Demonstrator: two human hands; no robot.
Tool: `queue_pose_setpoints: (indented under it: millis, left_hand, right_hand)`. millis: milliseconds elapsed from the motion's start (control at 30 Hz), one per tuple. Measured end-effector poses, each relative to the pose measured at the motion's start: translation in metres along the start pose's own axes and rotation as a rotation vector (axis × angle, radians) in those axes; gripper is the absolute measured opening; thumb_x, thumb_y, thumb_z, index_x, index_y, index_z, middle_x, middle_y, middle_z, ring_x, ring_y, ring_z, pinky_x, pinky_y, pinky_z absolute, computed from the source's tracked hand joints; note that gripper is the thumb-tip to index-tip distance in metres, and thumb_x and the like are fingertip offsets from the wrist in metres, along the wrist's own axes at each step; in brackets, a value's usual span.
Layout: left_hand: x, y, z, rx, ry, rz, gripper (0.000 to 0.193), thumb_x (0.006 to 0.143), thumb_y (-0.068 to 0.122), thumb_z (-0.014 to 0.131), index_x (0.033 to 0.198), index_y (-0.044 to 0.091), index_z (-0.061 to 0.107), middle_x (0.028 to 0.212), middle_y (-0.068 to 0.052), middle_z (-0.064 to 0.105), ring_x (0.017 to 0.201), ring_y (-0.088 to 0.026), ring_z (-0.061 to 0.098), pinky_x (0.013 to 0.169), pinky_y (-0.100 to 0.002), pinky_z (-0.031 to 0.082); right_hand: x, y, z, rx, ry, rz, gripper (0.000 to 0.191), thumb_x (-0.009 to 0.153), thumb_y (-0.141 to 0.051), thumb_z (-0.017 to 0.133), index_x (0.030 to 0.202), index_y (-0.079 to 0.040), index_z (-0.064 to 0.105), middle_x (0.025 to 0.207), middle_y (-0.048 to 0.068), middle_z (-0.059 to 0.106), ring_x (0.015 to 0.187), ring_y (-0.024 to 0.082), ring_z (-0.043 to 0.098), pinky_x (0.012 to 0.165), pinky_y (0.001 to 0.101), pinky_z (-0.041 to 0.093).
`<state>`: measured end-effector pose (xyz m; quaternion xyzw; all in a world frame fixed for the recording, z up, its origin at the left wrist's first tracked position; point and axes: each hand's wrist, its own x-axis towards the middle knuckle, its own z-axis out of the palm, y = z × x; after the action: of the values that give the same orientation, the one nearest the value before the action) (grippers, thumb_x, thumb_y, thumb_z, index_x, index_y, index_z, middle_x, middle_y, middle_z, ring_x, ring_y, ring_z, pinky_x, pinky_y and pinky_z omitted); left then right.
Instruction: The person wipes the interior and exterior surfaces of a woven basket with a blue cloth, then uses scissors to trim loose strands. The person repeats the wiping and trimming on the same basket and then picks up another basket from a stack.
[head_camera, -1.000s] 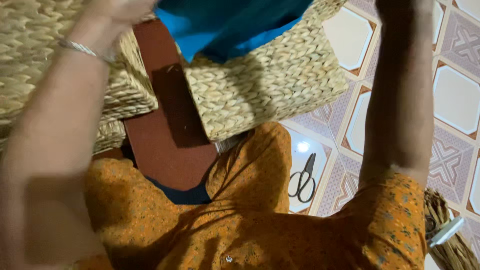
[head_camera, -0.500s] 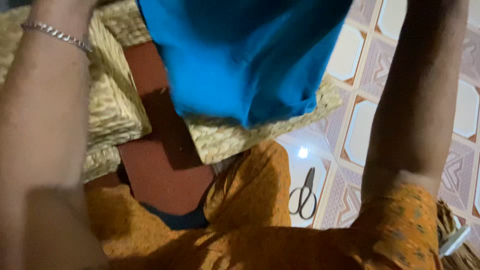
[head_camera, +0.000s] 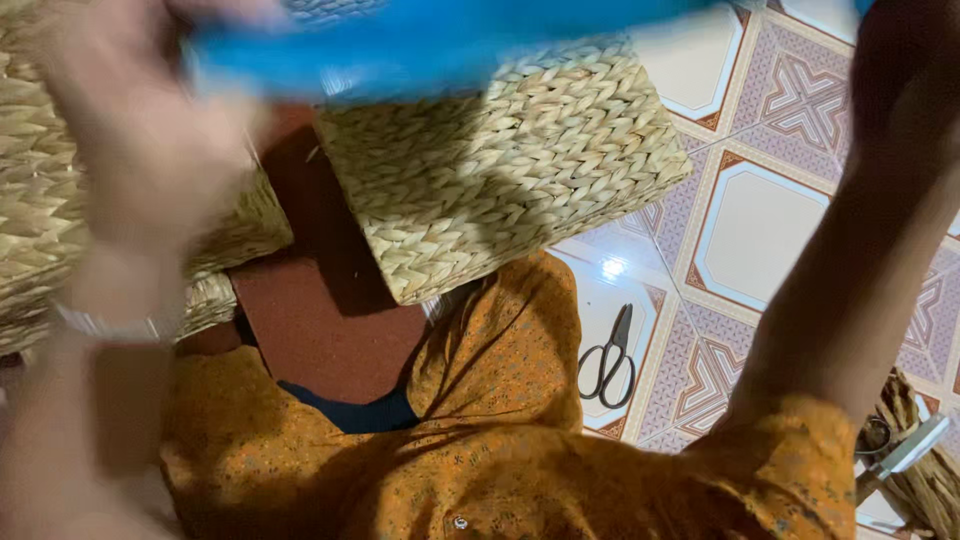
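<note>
A blue cloth (head_camera: 430, 45) stretches in a blurred band across the top of the view. My left hand (head_camera: 150, 120) is raised at the upper left, motion-blurred, with its fingers up at the cloth's left end and a silver bracelet on the wrist. My right forearm (head_camera: 850, 260) rises along the right side and leaves the frame at the top, so that hand is hidden. Below the cloth sits a woven straw basket (head_camera: 500, 180) tilted over a brown flat board (head_camera: 320, 320).
A second woven straw piece (head_camera: 40, 230) lies at the left. Black scissors (head_camera: 608, 358) rest on the patterned floor tiles (head_camera: 760, 220) beside my orange-clad lap (head_camera: 480, 440). A bundle of straw with a small tool (head_camera: 915, 450) sits at the lower right.
The blue cloth hung down over the basket half a second ago and is now lifted to the top edge. My left hand has swung lower and blurs.
</note>
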<state>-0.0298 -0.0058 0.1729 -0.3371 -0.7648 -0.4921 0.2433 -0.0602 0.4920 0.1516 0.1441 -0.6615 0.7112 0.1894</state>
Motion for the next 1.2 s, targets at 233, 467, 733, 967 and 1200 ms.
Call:
queue_pose_setpoints:
  millis: [233, 467, 733, 967, 1200]
  left_hand:
    - [-0.144, 0.038, 0.076, 0.038, -0.284, -0.12, 0.012, 0.088, -0.007, 0.069, 0.092, 0.004, 0.071, 0.087, -0.006, 0.072, 0.074, -0.012, 0.063, 0.054, -0.023, 0.051]
    - [-0.174, 0.006, 0.081, -0.004, -0.335, -0.355, 0.012, 0.091, -0.005, 0.066, 0.097, 0.003, 0.072, 0.084, -0.008, 0.074, 0.06, -0.012, 0.065, 0.048, -0.023, 0.052]
    - [-0.086, -0.154, 0.094, -0.085, 0.1, -0.664, 0.027, 0.093, -0.003, 0.072, 0.118, 0.003, 0.067, 0.118, -0.014, 0.071, 0.097, -0.018, 0.07, 0.082, -0.032, 0.062]
    - [-0.125, -0.139, 0.112, 0.434, -0.185, -0.36, 0.054, 0.096, 0.024, 0.078, 0.143, 0.007, 0.057, 0.16, -0.02, 0.041, 0.152, -0.035, 0.038, 0.127, -0.057, 0.035]
    - [-0.156, -0.098, 0.108, 0.566, -0.554, -0.248, 0.061, 0.079, 0.041, 0.082, 0.13, 0.01, 0.067, 0.147, -0.015, 0.051, 0.139, -0.032, 0.042, 0.114, -0.067, 0.023]
  right_hand:
    - [-0.163, 0.027, -0.025, -0.095, -0.19, 0.431, 0.026, 0.093, 0.005, 0.07, 0.119, 0.004, 0.071, 0.113, 0.016, 0.074, 0.1, 0.021, 0.073, 0.09, 0.0362, 0.062]
    - [-0.154, 0.055, -0.028, -0.205, -0.189, 0.333, 0.019, 0.097, -0.007, 0.077, 0.11, 0.004, 0.069, 0.107, 0.005, 0.065, 0.099, 0.014, 0.061, 0.087, 0.0299, 0.05]
    - [-0.02, 0.175, 0.022, -0.235, 0.11, 0.313, 0.041, 0.093, -0.022, 0.08, 0.125, 0.001, 0.068, 0.106, 0.019, 0.07, 0.087, 0.02, 0.073, 0.079, 0.0364, 0.066]
    - [-0.048, 0.165, 0.055, -0.807, -0.203, 0.089, 0.062, 0.088, -0.017, 0.085, 0.144, -0.011, 0.06, 0.145, 0.018, 0.058, 0.127, 0.034, 0.059, 0.1, 0.0452, 0.054]
    - [-0.096, 0.15, 0.046, -1.057, -0.631, -0.044, 0.062, 0.077, -0.023, 0.085, 0.137, -0.019, 0.068, 0.152, 0.005, 0.056, 0.14, 0.033, 0.049, 0.117, 0.0482, 0.04]
